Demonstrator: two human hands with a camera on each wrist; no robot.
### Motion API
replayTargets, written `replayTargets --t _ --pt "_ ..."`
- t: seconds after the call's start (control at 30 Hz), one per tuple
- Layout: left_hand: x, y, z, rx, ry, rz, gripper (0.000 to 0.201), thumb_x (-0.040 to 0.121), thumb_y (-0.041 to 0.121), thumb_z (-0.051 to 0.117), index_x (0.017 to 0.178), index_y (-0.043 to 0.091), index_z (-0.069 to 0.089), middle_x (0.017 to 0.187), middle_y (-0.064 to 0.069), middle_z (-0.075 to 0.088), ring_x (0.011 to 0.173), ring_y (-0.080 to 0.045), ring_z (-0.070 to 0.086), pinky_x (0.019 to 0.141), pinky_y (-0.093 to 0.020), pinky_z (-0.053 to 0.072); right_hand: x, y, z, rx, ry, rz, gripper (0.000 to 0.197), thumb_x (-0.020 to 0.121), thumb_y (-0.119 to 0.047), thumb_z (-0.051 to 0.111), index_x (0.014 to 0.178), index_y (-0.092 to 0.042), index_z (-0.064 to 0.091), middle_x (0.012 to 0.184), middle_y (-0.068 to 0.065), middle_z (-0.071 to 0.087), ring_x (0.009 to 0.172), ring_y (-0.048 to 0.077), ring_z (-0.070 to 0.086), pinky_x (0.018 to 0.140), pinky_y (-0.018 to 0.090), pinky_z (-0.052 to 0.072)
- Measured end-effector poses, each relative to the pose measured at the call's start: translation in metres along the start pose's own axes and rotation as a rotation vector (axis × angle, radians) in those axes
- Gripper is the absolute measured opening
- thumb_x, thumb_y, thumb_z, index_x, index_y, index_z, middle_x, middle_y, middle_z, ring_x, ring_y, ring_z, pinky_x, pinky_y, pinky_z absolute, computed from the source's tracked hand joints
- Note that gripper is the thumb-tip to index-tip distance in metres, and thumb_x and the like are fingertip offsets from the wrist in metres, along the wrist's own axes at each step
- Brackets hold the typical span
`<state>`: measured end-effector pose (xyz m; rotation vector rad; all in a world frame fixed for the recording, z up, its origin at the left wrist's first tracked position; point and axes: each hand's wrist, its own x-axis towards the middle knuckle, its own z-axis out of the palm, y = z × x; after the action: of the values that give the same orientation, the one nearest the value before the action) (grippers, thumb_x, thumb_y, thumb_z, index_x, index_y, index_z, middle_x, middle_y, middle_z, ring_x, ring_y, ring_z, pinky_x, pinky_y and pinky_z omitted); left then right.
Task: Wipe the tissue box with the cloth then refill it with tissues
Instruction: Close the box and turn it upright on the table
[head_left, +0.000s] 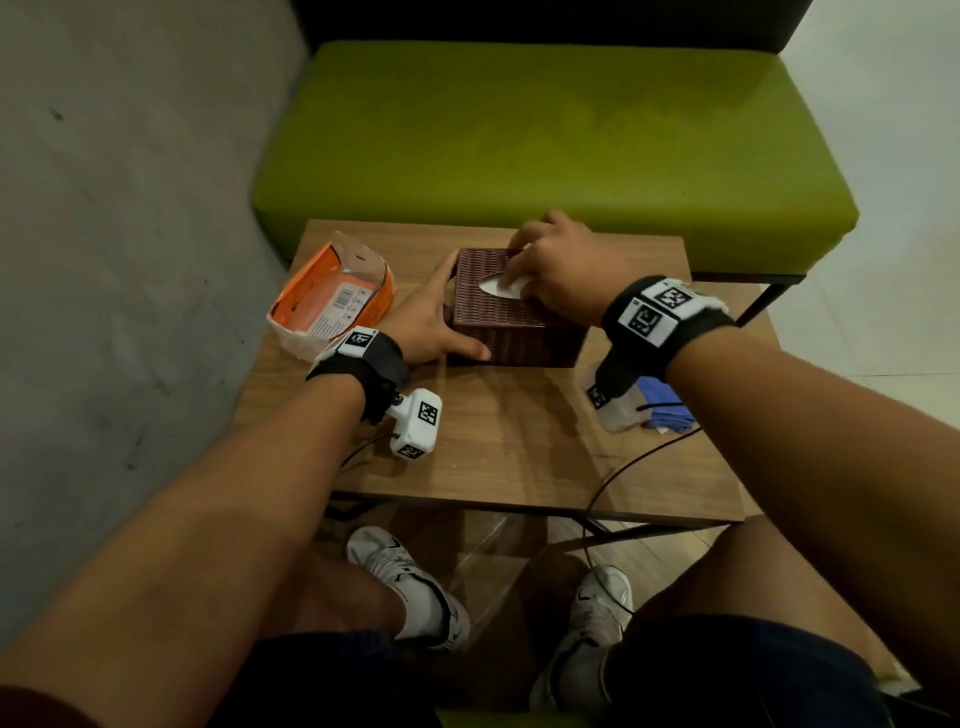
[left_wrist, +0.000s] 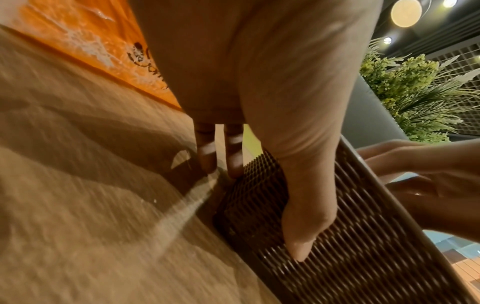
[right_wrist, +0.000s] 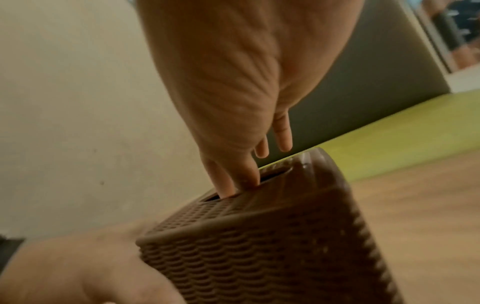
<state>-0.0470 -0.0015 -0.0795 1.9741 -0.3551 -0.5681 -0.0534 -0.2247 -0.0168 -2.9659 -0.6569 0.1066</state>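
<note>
Wiping: judged done; cloth (head_left: 665, 402) laid aside.
Refill: judged almost finished; tissue (head_left: 498, 286) pinched by right grip (head_left: 550, 270) atop box (head_left: 511, 332).
Left grip (head_left: 423, 319): pressed flat against box.

Tissue box (head_left: 511, 332) on table (head_left: 498, 441), tissue pack (head_left: 332, 296) left of it, cloth (head_left: 667, 410) to right, bench (head_left: 545, 135) behind.

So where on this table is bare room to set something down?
The near half of the table is bare, between the tissue box, the blue cloth and the front edge; a cable crosses its right side. The far strip is crowded: orange packet, left hand, right hand.
</note>
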Motion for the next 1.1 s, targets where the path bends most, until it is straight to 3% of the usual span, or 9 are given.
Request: replayTargets --t 0.13,0.37,0.53,0.63,0.8,0.93,1.1 --pt "-0.001 0.001 -0.001 -0.015 -0.011 -0.004 0.120 0.069 -0.007 0.095 0.148 0.050 0.025 0.137 0.011 0.064 0.116 0.000 0.069 0.088 -0.016 0.058 0.015 0.004 -0.003 -0.217 -0.056 -0.160 0.021 0.102 -0.036 0.063 0.117 -0.037 0.078 0.141 0.006 0.059 0.126 0.036 0.047 0.092 0.045 0.041" --pt "-0.002 0.002 -0.001 -0.013 -0.008 -0.004 0.121 0.070 -0.006 0.094 0.154 0.045 0.023 0.130 0.018 0.062 0.102 0.016 0.068 0.081 -0.009 0.055 0.022 0.005 0.002 -0.304 -0.078 -0.225 0.019 0.100 -0.025 0.060 0.110 -0.019 0.075 0.144 0.014 0.056 0.127 0.039 0.046 0.093 0.049 0.042" --pt "-0.002 0.004 -0.001 -0.024 -0.022 0.005 0.120 0.071 -0.010 0.092 0.151 0.046 0.022 0.135 0.014 0.060 0.104 0.014 0.068 0.082 -0.011 0.056 0.009 0.014 0.008 -0.199 -0.027 -0.149 0.019 0.101 -0.019 0.062 0.118 -0.012 0.067 0.154 0.017 0.049 0.135 0.040 0.043 0.099 0.053 0.042" --pt "-0.004 0.004 0.000 -0.038 -0.020 0.006 0.119 0.072 -0.014 0.089 0.150 0.045 0.022 0.135 0.014 0.060 0.102 0.017 0.068 0.081 -0.010 0.056 0.001 0.014 0.011 -0.081 0.061 -0.081 0.014 0.098 -0.014 0.064 0.112 -0.010 0.065 0.146 0.017 0.055 0.130 0.039 0.046 0.098 0.053 0.045" --pt "-0.004 0.003 0.002 -0.045 -0.031 0.005 0.120 0.072 -0.012 0.091 0.158 0.038 0.025 0.140 0.012 0.062 0.109 0.008 0.070 0.084 -0.014 0.058 -0.004 0.014 0.007 -0.015 0.165 -0.055 0.006 0.098 -0.011 0.063 0.103 -0.012 0.066 0.124 0.014 0.063 0.115 0.037 0.051 0.092 0.052 0.049" --pt "-0.006 0.007 0.000 -0.021 -0.038 0.005 0.124 0.073 -0.012 0.091 0.166 0.027 0.019 0.131 0.019 0.062 0.102 0.019 0.068 0.082 -0.008 0.054 -0.006 0.012 0.005 0.021 0.259 -0.046 0.005 0.098 -0.008 0.061 0.098 -0.011 0.065 0.117 0.014 0.064 0.110 0.037 0.053 0.088 0.050 0.049" --pt "-0.003 0.005 0.000 -0.011 -0.029 0.011 0.124 0.071 -0.009 0.093 0.165 0.029 0.021 0.137 0.013 0.063 0.107 0.009 0.071 0.084 -0.014 0.058 -0.008 0.007 0.007 0.036 0.350 -0.057 0.006 0.097 -0.008 0.058 0.097 -0.010 0.063 0.112 0.014 0.064 0.104 0.036 0.053 0.082 0.050 0.049"
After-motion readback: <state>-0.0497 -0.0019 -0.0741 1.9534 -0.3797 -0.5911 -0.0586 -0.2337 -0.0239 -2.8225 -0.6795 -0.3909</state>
